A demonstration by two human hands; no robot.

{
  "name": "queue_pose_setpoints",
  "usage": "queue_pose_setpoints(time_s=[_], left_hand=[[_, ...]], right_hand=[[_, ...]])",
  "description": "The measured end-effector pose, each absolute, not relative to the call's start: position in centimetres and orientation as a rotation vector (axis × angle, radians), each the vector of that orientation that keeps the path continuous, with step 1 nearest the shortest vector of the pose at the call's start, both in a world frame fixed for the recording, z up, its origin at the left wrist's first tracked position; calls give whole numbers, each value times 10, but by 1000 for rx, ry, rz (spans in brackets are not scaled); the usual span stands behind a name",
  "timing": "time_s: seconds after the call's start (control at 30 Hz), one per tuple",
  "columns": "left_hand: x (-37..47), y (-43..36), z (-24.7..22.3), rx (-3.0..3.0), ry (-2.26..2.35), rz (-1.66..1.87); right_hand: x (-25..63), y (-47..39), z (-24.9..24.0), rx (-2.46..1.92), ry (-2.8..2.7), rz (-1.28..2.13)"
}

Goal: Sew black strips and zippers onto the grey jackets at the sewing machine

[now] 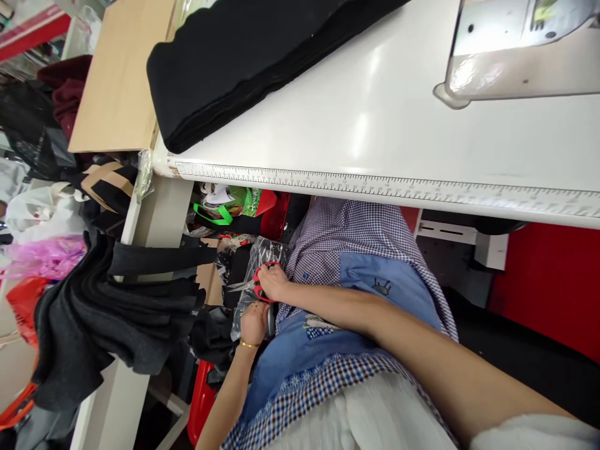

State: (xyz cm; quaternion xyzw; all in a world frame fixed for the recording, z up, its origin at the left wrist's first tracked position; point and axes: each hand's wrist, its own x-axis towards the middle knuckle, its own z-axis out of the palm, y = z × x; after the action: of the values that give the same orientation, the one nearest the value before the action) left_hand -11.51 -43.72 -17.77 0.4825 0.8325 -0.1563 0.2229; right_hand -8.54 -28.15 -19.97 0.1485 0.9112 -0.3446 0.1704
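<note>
My right hand (273,282) is closed around the red handles of a pair of scissors (257,284), whose blades point left and stand apart. Just below it, my left hand (254,325), with a gold bracelet at the wrist, has its fingers curled in close to the scissor handles. What those fingers grip, if anything, is hidden. A clear plastic bag (269,249) lies behind and beside both hands, over dark items. Both hands are low in front of my checked and blue apron (365,275), below the table edge.
Above is a white table (328,131) with a ruler strip (300,178) along its edge. A stack of black fabric (244,62) and a sewing machine base (525,69) sit on it. Dark grey fabric pieces (112,306) drape over a rail at left. A red bin (200,400) stands below.
</note>
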Motion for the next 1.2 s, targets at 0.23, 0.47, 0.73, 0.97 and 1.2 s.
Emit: queue_pose_setpoints(time_s=[0.23, 0.47, 0.73, 0.97, 1.2], left_hand=[[-113, -442, -179, 1212, 2372, -513], [-121, -433, -185, 1121, 2328, -684], [-148, -437, -160, 1173, 2374, -732], [-150, -424, -174, 1110, 2407, -757], [-128, -393, -184, 1008, 2433, -678]], right_hand=[[-80, -273, -210, 528, 2624, -950], [-76, -262, -193, 508, 2632, -966], [15, -175, -96, 434, 2794, -1015], [167, -80, -35, 1300, 2879, -689], [249, -29, -33, 2047, 2353, -250]])
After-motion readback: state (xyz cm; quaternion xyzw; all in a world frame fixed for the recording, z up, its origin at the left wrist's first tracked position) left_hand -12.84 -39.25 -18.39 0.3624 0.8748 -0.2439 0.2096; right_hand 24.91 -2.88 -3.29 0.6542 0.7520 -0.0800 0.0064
